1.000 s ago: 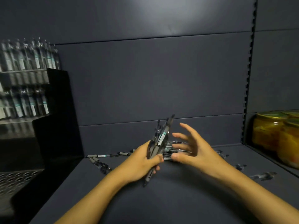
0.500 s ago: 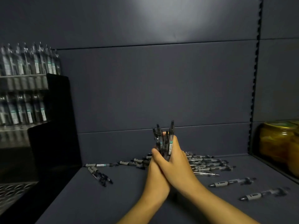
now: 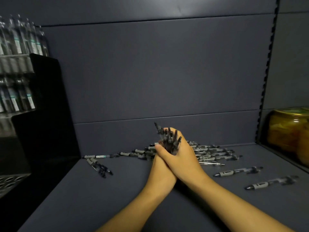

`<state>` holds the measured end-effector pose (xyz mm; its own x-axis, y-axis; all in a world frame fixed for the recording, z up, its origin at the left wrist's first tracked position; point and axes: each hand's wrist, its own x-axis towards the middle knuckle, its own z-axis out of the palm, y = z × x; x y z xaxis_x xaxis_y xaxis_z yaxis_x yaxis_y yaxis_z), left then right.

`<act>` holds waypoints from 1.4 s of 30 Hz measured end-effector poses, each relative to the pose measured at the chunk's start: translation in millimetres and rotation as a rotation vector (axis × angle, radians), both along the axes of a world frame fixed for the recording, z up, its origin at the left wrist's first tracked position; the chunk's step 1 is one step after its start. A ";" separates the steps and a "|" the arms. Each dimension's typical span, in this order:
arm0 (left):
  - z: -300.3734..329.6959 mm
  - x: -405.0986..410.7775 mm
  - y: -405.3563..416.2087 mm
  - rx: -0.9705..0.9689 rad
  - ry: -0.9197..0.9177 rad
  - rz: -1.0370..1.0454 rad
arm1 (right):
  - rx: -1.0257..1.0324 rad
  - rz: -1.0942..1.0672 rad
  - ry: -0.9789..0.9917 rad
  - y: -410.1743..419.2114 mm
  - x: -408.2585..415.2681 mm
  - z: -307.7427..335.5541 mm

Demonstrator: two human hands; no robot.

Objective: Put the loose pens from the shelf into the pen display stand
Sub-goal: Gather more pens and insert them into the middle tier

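A bundle of dark, clear-barrelled click pens (image 3: 168, 141) stands upright above the dark grey shelf (image 3: 100, 198), clasped between both hands. The right hand (image 3: 182, 158) wraps over the left hand (image 3: 160, 171); both curl round it. More loose grey-gripped pens (image 3: 210, 153) lie scattered behind. The black tiered pen display stand (image 3: 43, 106), apparently part-filled, is at far left.

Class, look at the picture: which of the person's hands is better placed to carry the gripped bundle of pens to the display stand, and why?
Probably the left hand. It grips the pen bundle together with the right hand, and the display stand is on the left, so the right arm would have to cross over.
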<state>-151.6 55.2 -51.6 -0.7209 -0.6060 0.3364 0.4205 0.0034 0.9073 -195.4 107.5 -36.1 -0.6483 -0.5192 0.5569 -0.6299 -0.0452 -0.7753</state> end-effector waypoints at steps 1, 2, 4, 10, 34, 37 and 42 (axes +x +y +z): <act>-1.1 -0.6 -0.7 -0.004 0.009 -0.001 | -0.009 -0.008 -0.011 0.5 -0.2 -0.3; -2.1 -1.9 -0.9 -0.008 -0.016 0.003 | -0.020 -0.009 -0.029 1.2 -0.1 0.1; -4.4 0.7 -2.7 -0.073 -0.060 0.015 | -0.047 -0.009 -0.067 2.7 -0.3 0.4; -3.7 19.7 -5.2 -0.620 -0.322 0.168 | -0.156 -0.011 -0.145 2.7 -1.9 -0.3; -7.2 17.1 -4.8 -0.521 -0.231 0.218 | -0.204 -0.016 -0.113 9.3 1.9 5.5; -9.2 15.7 -5.6 -0.526 -0.243 0.218 | -0.204 -0.018 -0.114 9.3 1.3 4.6; -8.6 16.7 -6.2 -0.536 -0.250 0.189 | -0.205 0.004 -0.120 9.8 2.1 6.0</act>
<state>-134.9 49.0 -60.2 -0.7136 -0.5245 0.4645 0.1432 0.5398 0.8295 -193.3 117.2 -30.1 -0.7148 -0.4055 0.5697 -0.5330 -0.2116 -0.8193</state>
